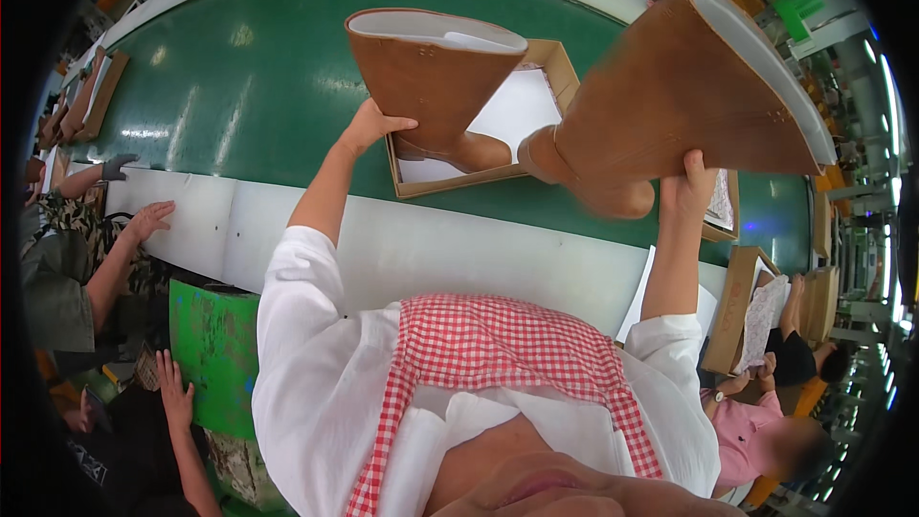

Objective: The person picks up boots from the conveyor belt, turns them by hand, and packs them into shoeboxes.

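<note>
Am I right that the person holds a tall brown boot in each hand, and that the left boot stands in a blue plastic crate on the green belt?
Not quite. The head view shows the left hand steadying its brown boot in an open cardboard box lined with white paper, not a blue plastic crate. The rest holds: the right hand lifts the other boot above the green belt.

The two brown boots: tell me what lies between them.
In the head view, between the left boot and the right boot lie the open cardboard box's far corner and its white paper lining.

Both arms stretch forward, left hand [369, 126] and right hand [691, 182] gripping.
</note>
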Demonstrator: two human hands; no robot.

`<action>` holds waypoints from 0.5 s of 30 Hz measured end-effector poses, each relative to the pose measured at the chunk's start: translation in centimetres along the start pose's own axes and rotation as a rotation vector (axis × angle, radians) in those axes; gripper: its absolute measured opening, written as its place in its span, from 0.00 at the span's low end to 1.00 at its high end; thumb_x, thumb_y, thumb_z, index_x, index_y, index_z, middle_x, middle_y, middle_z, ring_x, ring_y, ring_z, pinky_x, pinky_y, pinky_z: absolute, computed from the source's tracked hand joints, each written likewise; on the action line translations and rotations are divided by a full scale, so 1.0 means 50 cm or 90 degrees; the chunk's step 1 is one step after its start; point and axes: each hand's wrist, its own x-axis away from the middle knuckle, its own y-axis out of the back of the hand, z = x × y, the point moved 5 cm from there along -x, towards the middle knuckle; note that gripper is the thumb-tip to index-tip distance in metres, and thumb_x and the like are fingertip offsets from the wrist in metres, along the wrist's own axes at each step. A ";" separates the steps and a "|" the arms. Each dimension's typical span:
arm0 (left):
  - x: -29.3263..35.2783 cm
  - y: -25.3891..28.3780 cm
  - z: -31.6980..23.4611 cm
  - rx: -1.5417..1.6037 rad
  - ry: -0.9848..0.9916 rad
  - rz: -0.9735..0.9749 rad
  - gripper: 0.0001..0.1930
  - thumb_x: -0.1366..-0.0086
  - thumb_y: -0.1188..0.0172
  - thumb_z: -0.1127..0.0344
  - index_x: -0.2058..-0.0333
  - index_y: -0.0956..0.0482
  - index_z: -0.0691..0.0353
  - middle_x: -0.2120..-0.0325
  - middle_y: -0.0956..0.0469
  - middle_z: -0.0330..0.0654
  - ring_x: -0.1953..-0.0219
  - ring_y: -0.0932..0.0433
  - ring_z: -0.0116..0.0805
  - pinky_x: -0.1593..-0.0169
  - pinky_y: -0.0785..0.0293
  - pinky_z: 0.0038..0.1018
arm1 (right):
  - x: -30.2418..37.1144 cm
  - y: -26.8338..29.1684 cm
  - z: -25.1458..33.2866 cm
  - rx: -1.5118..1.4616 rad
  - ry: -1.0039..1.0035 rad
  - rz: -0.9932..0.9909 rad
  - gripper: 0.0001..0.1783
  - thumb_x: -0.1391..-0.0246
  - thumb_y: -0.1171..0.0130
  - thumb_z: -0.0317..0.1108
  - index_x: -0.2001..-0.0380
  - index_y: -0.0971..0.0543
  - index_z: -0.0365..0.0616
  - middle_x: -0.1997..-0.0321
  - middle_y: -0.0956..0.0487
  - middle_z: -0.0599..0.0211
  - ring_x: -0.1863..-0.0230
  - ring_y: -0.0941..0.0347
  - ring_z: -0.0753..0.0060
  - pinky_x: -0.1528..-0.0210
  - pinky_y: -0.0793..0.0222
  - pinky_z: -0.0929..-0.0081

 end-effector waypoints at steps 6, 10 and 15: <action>0.003 -0.020 -0.051 0.319 -0.155 -0.187 0.31 0.53 0.31 0.73 0.49 0.32 0.65 0.53 0.27 0.41 0.52 0.29 0.35 0.47 0.34 0.29 | -0.109 -0.063 -0.035 -0.046 0.028 0.132 0.39 0.59 0.30 0.34 0.44 0.37 0.43 0.44 0.33 0.68 0.42 0.38 0.63 0.38 0.44 0.64; 0.013 -0.005 -0.078 0.372 -0.242 -0.314 0.35 0.53 0.32 0.75 0.46 0.37 0.66 0.48 0.33 0.43 0.46 0.35 0.36 0.41 0.42 0.30 | -0.147 -0.101 -0.086 -0.053 0.008 0.152 0.38 0.61 0.30 0.31 0.45 0.36 0.44 0.45 0.32 0.68 0.42 0.38 0.64 0.38 0.44 0.65; 0.048 0.047 -0.123 0.548 -0.347 -0.350 0.32 0.49 0.36 0.77 0.45 0.38 0.64 0.47 0.34 0.41 0.46 0.35 0.36 0.40 0.41 0.31 | -0.134 -0.159 -0.154 -0.051 -0.074 0.216 0.41 0.64 0.28 0.31 0.45 0.36 0.42 0.46 0.32 0.68 0.43 0.38 0.64 0.39 0.44 0.65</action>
